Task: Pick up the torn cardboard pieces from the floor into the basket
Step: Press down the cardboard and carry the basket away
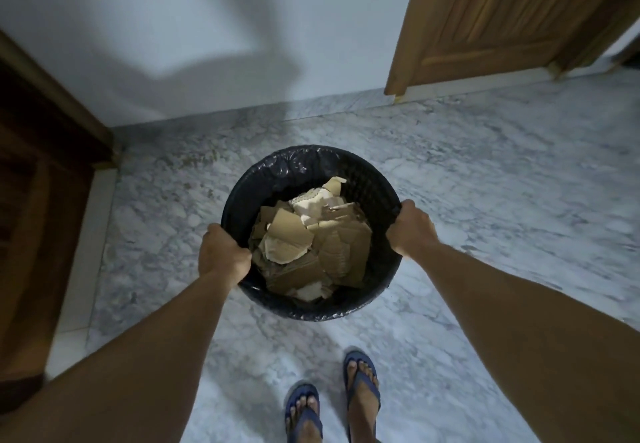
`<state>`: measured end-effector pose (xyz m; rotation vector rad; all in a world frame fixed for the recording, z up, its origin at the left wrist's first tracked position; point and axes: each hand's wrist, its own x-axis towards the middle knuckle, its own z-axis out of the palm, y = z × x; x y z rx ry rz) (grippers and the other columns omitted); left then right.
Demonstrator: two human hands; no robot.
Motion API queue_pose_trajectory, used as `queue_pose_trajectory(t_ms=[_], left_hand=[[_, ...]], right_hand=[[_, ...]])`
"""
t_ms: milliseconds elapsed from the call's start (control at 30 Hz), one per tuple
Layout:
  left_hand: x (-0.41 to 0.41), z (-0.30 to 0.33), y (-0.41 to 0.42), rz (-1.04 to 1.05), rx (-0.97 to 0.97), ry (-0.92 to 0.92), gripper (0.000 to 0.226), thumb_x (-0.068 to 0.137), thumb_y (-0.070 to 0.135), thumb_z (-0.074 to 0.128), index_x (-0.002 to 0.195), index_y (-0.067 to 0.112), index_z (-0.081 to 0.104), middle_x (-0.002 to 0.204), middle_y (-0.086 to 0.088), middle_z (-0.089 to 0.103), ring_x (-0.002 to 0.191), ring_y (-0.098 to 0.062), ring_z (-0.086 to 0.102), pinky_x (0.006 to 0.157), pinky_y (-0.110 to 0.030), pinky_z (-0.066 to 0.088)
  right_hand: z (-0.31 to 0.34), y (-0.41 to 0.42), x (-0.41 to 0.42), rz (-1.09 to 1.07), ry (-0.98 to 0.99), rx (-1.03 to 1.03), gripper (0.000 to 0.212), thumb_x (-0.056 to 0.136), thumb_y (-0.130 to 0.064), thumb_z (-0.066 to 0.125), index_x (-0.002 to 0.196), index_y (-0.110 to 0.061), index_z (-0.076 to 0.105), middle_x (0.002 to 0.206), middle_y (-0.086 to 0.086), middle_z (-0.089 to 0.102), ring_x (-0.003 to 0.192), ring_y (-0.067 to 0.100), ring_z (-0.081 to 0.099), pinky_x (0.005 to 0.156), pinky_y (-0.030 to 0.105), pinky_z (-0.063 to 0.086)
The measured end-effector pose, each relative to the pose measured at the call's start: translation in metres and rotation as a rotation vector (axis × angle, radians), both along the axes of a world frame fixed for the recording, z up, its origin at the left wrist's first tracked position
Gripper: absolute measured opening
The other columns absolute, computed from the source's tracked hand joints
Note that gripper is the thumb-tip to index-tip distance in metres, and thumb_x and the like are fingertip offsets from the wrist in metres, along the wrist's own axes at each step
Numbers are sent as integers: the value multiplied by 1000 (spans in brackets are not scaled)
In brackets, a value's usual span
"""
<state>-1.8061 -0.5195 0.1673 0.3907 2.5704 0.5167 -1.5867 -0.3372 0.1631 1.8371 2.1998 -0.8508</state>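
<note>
Round black basket (363, 179) with bag liner, heaped with torn cardboard pieces (311, 245), left grip (223, 255) and right grip (410, 227) clenching its rim

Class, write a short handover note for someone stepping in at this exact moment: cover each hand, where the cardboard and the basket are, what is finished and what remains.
Left hand: grips the basket's left rim.
Right hand: grips the right rim.
Basket: black, bag-lined, held between both hands above the marble floor, in front of the feet in blue flip-flops.
Torn cardboard pieces: piled inside the basket.
Done: no cardboard shows on the visible floor.
Left: check floor outside the view; otherwise set the basket down.
</note>
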Motion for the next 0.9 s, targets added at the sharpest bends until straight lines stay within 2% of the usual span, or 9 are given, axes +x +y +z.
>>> queue_pose_trajectory(t_ms=[100, 233, 300, 400, 600, 767, 900], left_hand=[[15, 21, -5, -19, 6, -16, 39, 81, 2, 62, 116, -2, 45, 113, -23, 56, 102, -41, 57, 76, -41, 46], [35, 45, -2, -102, 29, -32, 30, 78, 0, 61, 106, -1, 51, 95, -17, 58, 79, -33, 53, 63, -37, 45], [48, 59, 6, -172, 29, -34, 24, 76, 0, 61, 99, -2, 53, 91, -18, 60, 74, -32, 53, 60, -36, 45], [74, 80, 21, -275, 47, -20, 23, 77, -1, 59, 99, 0, 52, 88, -17, 57, 74, -32, 52, 60, -35, 41], [159, 102, 60, -452, 73, -8, 26, 76, 1, 58, 101, 0, 53, 88, -18, 59, 72, -34, 53, 56, -33, 41], [255, 111, 98, -560, 76, -6, 28, 76, 2, 59, 103, 0, 51, 92, -19, 58, 76, -34, 52, 63, -36, 42], [337, 119, 128, -644, 78, -6, 27, 76, 2, 59, 102, 0, 52, 93, -19, 59, 78, -34, 53, 65, -35, 42]], right_hand=[[27, -11, 21, -27, -11, 2, 39, 91, -13, 55, 127, -6, 41, 121, 19, 56, 110, 38, 56, 72, 36, 42], [56, -22, 60, -91, -14, -7, 34, 93, -16, 54, 124, -7, 43, 118, 17, 57, 106, 35, 57, 71, 35, 43], [72, -26, 85, -139, -10, -27, 33, 92, -16, 55, 122, -8, 44, 114, 16, 57, 99, 34, 57, 70, 34, 43], [91, -31, 126, -219, 0, -43, 33, 90, -15, 56, 121, -7, 45, 110, 16, 55, 96, 33, 56, 68, 34, 43], [126, -33, 237, -361, -16, -26, 32, 88, -15, 59, 117, -7, 48, 98, 13, 52, 85, 29, 51, 65, 32, 42], [139, -27, 341, -465, -18, -13, 24, 87, -17, 62, 102, -12, 44, 95, 11, 51, 89, 30, 56, 63, 30, 42], [150, -22, 429, -543, -8, -14, 32, 88, -17, 62, 115, -6, 49, 103, 15, 56, 101, 33, 60, 68, 32, 44]])
